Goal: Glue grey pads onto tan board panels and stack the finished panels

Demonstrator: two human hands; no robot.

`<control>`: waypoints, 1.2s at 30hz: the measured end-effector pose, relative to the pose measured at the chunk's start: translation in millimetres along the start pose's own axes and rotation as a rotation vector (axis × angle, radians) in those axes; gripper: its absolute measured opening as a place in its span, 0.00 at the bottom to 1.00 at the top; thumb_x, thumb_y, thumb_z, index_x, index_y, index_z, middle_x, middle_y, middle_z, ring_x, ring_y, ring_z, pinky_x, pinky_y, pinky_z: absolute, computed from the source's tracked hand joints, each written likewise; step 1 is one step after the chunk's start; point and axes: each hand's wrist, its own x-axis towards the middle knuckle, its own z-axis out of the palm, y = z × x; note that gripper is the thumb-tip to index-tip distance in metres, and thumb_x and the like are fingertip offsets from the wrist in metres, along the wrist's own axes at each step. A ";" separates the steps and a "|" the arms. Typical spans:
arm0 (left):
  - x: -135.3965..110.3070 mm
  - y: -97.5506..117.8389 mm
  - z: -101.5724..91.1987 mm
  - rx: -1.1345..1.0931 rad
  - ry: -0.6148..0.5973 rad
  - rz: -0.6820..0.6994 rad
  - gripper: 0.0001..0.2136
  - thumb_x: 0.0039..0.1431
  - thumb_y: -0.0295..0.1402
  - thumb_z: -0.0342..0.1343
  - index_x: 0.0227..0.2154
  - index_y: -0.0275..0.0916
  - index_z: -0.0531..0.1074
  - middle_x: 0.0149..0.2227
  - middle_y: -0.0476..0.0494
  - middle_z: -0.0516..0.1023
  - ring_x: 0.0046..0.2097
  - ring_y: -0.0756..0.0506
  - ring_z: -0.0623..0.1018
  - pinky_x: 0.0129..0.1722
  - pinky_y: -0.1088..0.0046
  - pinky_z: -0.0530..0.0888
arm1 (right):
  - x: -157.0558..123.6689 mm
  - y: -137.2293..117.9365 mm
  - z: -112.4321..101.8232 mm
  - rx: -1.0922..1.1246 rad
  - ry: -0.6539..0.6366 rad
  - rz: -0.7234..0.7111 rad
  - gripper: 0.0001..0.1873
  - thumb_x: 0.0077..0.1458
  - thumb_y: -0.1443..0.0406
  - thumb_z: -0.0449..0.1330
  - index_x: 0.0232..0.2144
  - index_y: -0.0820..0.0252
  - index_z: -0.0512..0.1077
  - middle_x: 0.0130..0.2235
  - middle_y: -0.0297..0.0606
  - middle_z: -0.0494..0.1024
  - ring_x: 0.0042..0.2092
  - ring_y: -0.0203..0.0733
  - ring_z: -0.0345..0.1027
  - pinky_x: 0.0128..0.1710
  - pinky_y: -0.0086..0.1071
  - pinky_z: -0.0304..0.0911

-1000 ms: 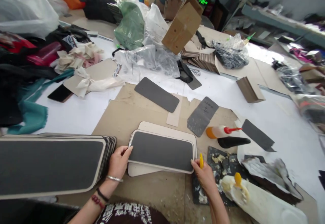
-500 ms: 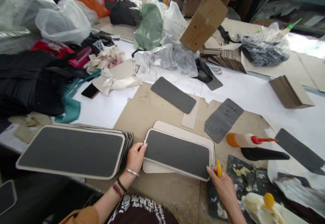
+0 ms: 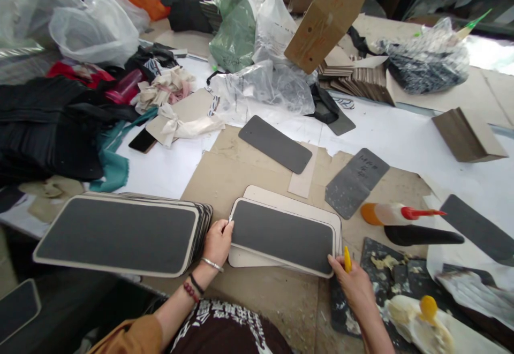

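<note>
A cream board with a dark grey panel glued on top [image 3: 281, 236] lies on a small pile of cream boards in front of me. My left hand [image 3: 217, 242] pinches its left end, fingers closed on the edge. At the board's lower right corner my right hand [image 3: 353, 284] grips the edge and also carries a small yellow tool [image 3: 347, 259]. To the left sits a stack of several similar grey-faced boards [image 3: 116, 233], its edge touching my left hand.
A glue bottle with a red nozzle [image 3: 395, 214] lies right of the boards, above a glue-smeared dark tray [image 3: 385, 273]. Loose grey panels [image 3: 275, 144] [image 3: 356, 181], a phone [image 3: 142, 140], plastic bags, fabric and a cardboard box [image 3: 323, 22] crowd the table behind.
The view swung left and tilted, showing more of the left stack. Both hands keep their hold on the top board's ends, and it has barely moved.
</note>
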 end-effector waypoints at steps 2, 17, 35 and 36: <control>0.3 0.2 0.2 0.019 -0.003 0.006 0.14 0.49 0.42 0.43 0.15 0.40 0.60 0.19 0.49 0.64 0.26 0.48 0.66 0.29 0.73 0.63 | 0.8 0.7 0.9 -0.019 -0.004 0.001 0.23 0.38 0.44 0.47 0.19 0.57 0.64 0.19 0.34 0.67 0.25 0.42 0.62 0.27 0.32 0.55; 3.0 7.7 -9.5 0.088 -0.068 0.009 0.16 0.50 0.46 0.42 0.19 0.40 0.66 0.20 0.48 0.71 0.25 0.47 0.69 0.26 0.74 0.63 | -1.1 0.8 3.3 -0.025 0.012 -0.043 0.20 0.43 0.47 0.46 0.21 0.57 0.62 0.20 0.35 0.69 0.26 0.42 0.63 0.27 0.31 0.55; 8.3 17.8 2.8 0.253 -0.034 -0.003 0.10 0.56 0.32 0.41 0.19 0.41 0.56 0.21 0.49 0.65 0.26 0.47 0.68 0.26 0.74 0.60 | -0.4 -1.0 4.0 -0.124 0.006 -0.081 0.16 0.45 0.50 0.46 0.21 0.56 0.60 0.21 0.35 0.69 0.26 0.42 0.63 0.28 0.31 0.55; 8.6 18.1 2.8 0.258 -0.036 -0.005 0.10 0.56 0.32 0.42 0.19 0.41 0.56 0.21 0.49 0.65 0.26 0.47 0.67 0.26 0.74 0.59 | -1.1 -1.9 3.9 -0.120 0.007 -0.084 0.16 0.45 0.51 0.46 0.21 0.56 0.60 0.21 0.35 0.69 0.26 0.42 0.63 0.29 0.31 0.55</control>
